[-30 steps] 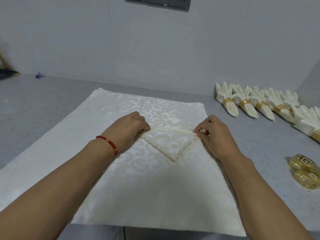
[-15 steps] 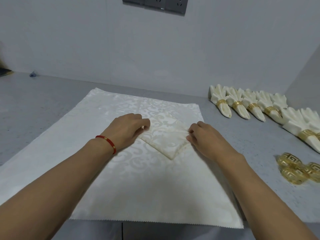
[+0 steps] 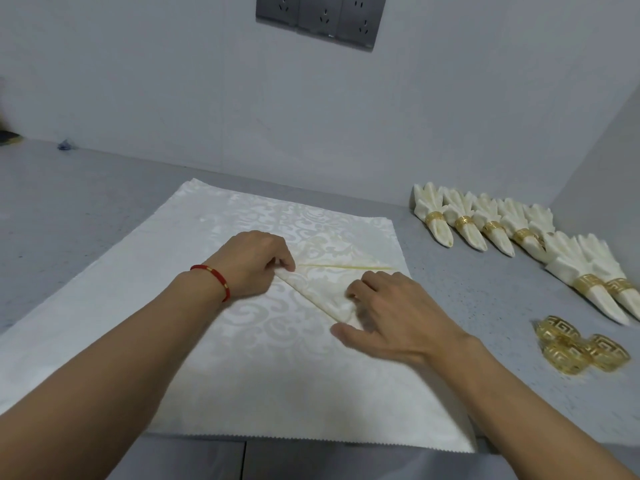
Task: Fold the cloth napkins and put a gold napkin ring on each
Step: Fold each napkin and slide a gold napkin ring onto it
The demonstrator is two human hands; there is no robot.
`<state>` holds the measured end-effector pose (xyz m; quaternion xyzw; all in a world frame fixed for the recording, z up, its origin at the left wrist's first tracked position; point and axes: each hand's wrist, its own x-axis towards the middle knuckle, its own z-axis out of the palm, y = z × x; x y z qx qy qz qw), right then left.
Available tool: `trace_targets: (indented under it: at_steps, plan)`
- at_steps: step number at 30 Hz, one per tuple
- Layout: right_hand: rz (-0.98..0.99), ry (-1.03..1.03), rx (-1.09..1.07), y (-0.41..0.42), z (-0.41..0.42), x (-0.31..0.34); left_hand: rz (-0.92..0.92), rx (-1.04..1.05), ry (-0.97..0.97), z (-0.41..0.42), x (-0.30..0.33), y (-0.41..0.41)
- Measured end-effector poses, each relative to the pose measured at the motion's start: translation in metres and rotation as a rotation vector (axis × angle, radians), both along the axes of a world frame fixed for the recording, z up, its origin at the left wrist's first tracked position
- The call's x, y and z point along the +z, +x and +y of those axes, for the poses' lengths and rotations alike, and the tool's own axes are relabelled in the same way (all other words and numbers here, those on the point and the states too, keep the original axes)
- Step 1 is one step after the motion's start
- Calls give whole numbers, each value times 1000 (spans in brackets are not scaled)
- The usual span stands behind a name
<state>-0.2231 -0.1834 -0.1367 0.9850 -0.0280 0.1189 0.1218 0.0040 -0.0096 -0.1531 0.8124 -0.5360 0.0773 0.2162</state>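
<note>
A cream patterned napkin (image 3: 322, 282), folded into a pointed shape, lies on a large cream cloth (image 3: 207, 341). My left hand (image 3: 252, 261), with a red bracelet on its wrist, pinches the napkin's left corner. My right hand (image 3: 391, 313) rests on the napkin's lower right part and covers its bottom point, thumb spread toward me. A yellowish fold edge runs across the napkin between my hands. Three loose gold napkin rings (image 3: 581, 344) sit on the grey counter to my right.
Several folded napkins with gold rings on them (image 3: 485, 223) lie in a row at the back right, near the side wall. Grey wall sockets (image 3: 320, 19) are above. The cloth's zigzag hem (image 3: 311, 439) hangs at the counter's near edge.
My right hand left the napkin's right corner and slid down onto its lower right part. My left hand stays at the left corner. The view has tilted upward.
</note>
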Motion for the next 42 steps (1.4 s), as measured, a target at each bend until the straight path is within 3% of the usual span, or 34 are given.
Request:
trace_targets:
  at_steps: [3,8,15,21,24,29,37,39,42]
  plan:
    - [-64,-4,-10,5,3,0,66,-28,45,5,1,3]
    - [-269,194,-145,12,2,-2,55,-69,7,4,-1,2]
    - [-218,180,-177,16,8,0,71,-76,-15,1,-1,3]
    - [-300,433,-390,29,2,0,152,-53,-107,3,-1,2]
    - [-313,355,-390,34,5,-3,130,-34,-125,1,-2,-1]
    - [-206,-13,-347,40,9,-5,86,9,-106,-4,0,-5]
    - [-166,-178,-277,55,14,13,6,87,-45,-12,1,-11]
    - [-263,32,-304,76,18,30,4,96,-38,-14,3,-13]
    - [-426,518,-275,121,20,38,-17,82,-79,-15,1,-13]
